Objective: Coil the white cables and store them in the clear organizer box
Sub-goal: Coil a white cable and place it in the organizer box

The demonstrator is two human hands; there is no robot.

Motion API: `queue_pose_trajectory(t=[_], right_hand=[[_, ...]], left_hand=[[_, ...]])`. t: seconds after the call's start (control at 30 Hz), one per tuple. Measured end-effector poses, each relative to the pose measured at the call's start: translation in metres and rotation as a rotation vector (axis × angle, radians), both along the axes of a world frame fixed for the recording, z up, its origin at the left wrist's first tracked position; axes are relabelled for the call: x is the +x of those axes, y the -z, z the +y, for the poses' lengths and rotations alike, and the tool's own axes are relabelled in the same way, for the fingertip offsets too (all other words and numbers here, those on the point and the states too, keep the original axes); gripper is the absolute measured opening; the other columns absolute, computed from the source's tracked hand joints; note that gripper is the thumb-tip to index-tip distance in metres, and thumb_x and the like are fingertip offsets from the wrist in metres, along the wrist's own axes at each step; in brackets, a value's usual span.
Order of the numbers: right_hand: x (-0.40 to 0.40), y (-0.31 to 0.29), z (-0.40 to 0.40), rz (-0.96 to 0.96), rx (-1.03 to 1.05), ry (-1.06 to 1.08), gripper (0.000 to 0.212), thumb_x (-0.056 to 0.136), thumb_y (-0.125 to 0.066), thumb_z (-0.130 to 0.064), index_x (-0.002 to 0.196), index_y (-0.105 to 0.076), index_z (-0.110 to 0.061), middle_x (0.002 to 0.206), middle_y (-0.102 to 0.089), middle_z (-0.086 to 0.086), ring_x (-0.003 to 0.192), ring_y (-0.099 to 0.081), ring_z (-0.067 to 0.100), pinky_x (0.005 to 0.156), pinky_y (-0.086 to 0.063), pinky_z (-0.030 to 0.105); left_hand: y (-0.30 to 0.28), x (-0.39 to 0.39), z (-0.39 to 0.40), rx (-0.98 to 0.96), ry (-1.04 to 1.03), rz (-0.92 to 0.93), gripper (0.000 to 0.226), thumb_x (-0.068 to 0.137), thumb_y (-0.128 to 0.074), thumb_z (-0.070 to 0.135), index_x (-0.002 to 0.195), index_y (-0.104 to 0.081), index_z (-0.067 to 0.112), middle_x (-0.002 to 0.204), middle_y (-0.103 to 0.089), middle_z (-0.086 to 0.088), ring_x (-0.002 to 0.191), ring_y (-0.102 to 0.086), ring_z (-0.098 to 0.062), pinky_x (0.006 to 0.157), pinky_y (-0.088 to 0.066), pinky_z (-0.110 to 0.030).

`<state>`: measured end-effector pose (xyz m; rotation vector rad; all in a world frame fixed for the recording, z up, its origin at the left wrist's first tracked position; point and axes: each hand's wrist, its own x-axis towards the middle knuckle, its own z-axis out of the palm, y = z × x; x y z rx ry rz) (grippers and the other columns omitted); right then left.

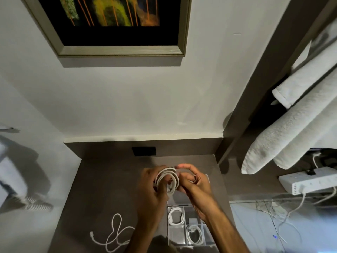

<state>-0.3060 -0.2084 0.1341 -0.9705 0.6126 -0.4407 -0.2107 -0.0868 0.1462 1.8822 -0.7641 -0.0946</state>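
Note:
Both my hands hold one white cable coil [168, 179] above the brown table. My left hand [151, 190] grips the coil's left side, and my right hand [193, 181] pinches its right side with curled fingers. Below the hands lies the clear organizer box [177, 232], partly hidden by my right forearm. One coiled white cable [176, 215] sits in its upper left compartment and another coiled cable [194, 234] in a lower middle compartment. A loose uncoiled white cable [114, 234] lies on the table at the lower left.
The brown table [109, 189] ends at a wall with a black socket plate [144, 151]. To the right, a white power strip [308, 181] with thin cables and hanging white towels [291, 128]. A framed picture [116, 24] hangs above.

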Motion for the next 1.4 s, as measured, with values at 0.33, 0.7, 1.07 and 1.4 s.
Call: queue_pose_trajectory(t=[0.33, 0.7, 1.07, 1.4], right_hand=[[-0.025, 0.013, -0.011, 0.125, -0.027, -0.095, 0.019, 0.099, -0.069, -0.011, 0.115, -0.076, -0.016, 0.112, -0.083, 0.02, 0.106, -0.081, 0.027, 0.089, -0.066, 0.031], [-0.052, 0.021, -0.017, 0.27, -0.269, -0.329, 0.032, 0.097, -0.073, -0.049, 0.125, -0.077, -0.034, 0.108, -0.084, -0.009, 0.103, -0.076, 0.013, 0.093, -0.061, 0.026], [-0.071, 0.104, 0.028, 0.631, -0.144, 0.111, 0.029, 0.088, -0.085, -0.002, 0.112, -0.072, 0.005, 0.1, -0.083, 0.021, 0.083, -0.081, 0.031, 0.07, -0.07, 0.036], [-0.081, 0.179, 0.107, 0.997, -0.313, 0.089, 0.017, 0.103, -0.065, 0.002, 0.097, -0.079, -0.003, 0.076, -0.078, 0.009, 0.058, -0.065, 0.006, 0.054, -0.049, 0.004]], left_hand=[[0.031, -0.011, -0.012, 0.069, 0.15, -0.031, 0.045, 0.097, -0.065, 0.005, 0.14, -0.061, 0.019, 0.108, -0.057, -0.002, 0.102, -0.058, -0.002, 0.084, -0.051, -0.007], [0.056, -0.022, -0.018, 0.084, 0.143, 0.163, 0.041, 0.096, -0.068, 0.026, 0.135, -0.058, 0.022, 0.118, -0.07, 0.003, 0.102, -0.07, -0.008, 0.084, -0.06, -0.026], [0.141, -0.047, 0.017, 0.181, 0.207, 0.933, 0.035, 0.097, -0.067, 0.011, 0.127, -0.066, 0.031, 0.121, -0.076, 0.008, 0.109, -0.072, -0.007, 0.088, -0.061, -0.026], [0.208, -0.077, 0.058, 0.55, 0.104, 0.685, 0.038, 0.099, -0.065, 0.024, 0.132, -0.067, 0.006, 0.112, -0.079, -0.012, 0.103, -0.075, -0.024, 0.09, -0.061, -0.043]])
